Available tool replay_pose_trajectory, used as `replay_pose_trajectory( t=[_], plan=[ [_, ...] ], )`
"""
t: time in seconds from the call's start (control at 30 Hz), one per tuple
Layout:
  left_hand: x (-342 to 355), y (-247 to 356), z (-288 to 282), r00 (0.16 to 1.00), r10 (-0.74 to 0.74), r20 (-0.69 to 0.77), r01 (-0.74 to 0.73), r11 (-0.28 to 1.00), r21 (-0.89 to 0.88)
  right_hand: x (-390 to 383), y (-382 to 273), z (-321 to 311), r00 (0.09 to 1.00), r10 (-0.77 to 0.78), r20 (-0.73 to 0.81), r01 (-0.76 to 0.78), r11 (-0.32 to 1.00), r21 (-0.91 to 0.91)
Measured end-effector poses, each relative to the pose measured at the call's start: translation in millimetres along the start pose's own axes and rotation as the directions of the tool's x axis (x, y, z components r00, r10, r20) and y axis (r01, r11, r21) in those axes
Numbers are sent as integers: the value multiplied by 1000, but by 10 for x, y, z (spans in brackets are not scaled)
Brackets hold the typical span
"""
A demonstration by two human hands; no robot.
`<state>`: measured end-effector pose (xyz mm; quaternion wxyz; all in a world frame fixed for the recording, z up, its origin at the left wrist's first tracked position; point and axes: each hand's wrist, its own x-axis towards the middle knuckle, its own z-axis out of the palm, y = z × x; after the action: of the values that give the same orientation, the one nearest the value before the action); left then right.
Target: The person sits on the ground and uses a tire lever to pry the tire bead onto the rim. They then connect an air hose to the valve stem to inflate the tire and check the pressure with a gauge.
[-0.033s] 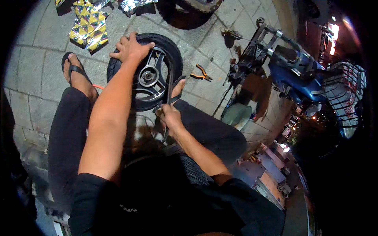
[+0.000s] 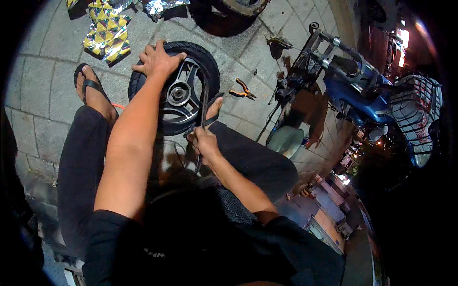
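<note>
Between my feet lies a black tyre (image 2: 209,53) on a dark spoked wheel rim (image 2: 177,93). With fingers spread, my left hand (image 2: 160,63) presses on the tyre's far left side. My right hand (image 2: 205,142), at the wheel's near right edge, is closed round a long dark flat bar (image 2: 205,102) that looks like a tyre lever. The bar runs along the right inner side of the rim, and its lower end sticks out below my fist. How its far tip meets the rim is too dark to make out.
Orange-and-black pliers (image 2: 244,90) lie right of the wheel. Shiny yellow and silver wrapping (image 2: 109,32) is at the far left, another tyre (image 2: 245,6) at the far edge. On the right stand a blue motorbike (image 2: 355,102) without a wheel at this end and a greenish basin (image 2: 285,139).
The whole view has shifted very slightly. The bar's lower end below my right fist looks a little tilted; my left hand stays on the tyre.
</note>
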<state>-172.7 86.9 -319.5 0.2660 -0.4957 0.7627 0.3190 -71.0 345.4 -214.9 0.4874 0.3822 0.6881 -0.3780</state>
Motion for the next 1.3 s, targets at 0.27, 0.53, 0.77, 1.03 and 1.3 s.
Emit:
replay_pose_trajectory(
  t=[0.27, 0.53, 0.77, 1.03, 1.3],
  plan=[
    [-26, -25, -25, 999, 12, -30, -13, 1000, -14, -120, -1258, -1332, 964, 234, 129, -105, 776, -622],
    [31, 7, 31, 1000, 20, -5, -20, 1000, -8, 954, -2681, -2377, 927, -286, 240, 232, -63, -971],
    [0, 26, -2, 999, -3, -34, 1, 999, -44, 1385, -2805, -2215, 948, -312, 67, 39, -95, -995],
    [66, 17, -3, 998, -55, -3, 55, 997, -50, 1767, -1660, -2552, 991, -102, 83, 120, 447, -886],
    [66, 58, 57, 999, -34, -19, 34, 999, -5, 623, -2163, -2218, 906, -400, 140, 158, 14, -987]
  ],
)
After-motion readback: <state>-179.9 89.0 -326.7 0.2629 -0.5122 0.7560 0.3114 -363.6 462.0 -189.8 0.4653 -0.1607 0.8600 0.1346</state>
